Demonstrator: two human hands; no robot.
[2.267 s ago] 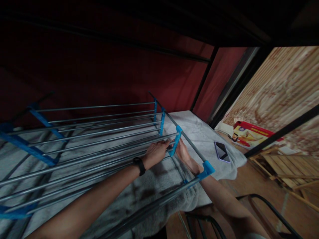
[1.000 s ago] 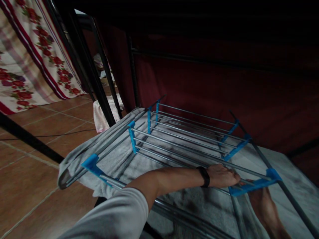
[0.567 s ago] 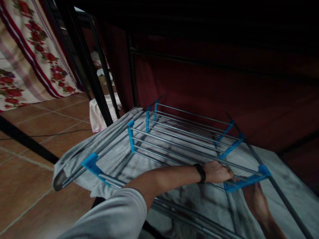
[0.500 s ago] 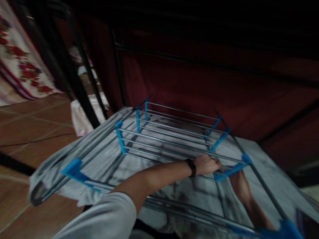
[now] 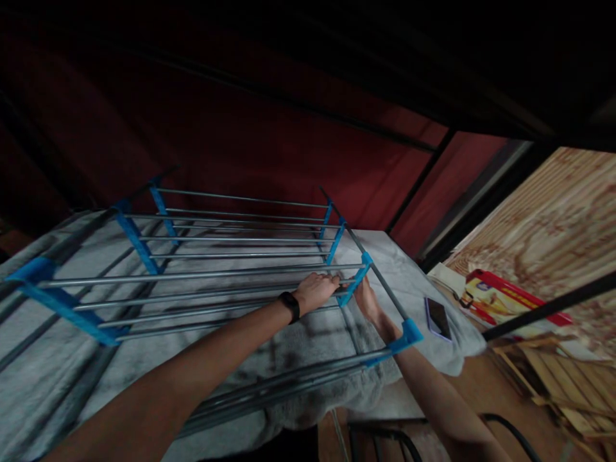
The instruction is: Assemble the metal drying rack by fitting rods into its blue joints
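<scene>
A shoe rack of grey metal tubes [image 5: 240,272] with blue plastic brackets lies on a grey cloth. My left hand [image 5: 315,292], with a black band on its wrist, is closed round a tube close to the right-hand blue bracket [image 5: 356,280]. On the outer side of that bracket, my right hand [image 5: 367,300] reaches up from below past a blue corner piece [image 5: 407,335]. Its fingers are partly hidden behind the bracket, and I cannot make out their grip.
The grey cloth [image 5: 308,343] covers a raised surface, with a phone [image 5: 437,318] near its right edge. Beyond it are a red and yellow box [image 5: 510,298] and wooden slats [image 5: 563,378]. Dark posts and a dark red curtain [image 5: 269,147] stand behind.
My view has swung to the right, bringing the phone, box and slats into sight. Both hands stay at the same bracket, with the left one still on the tube.
</scene>
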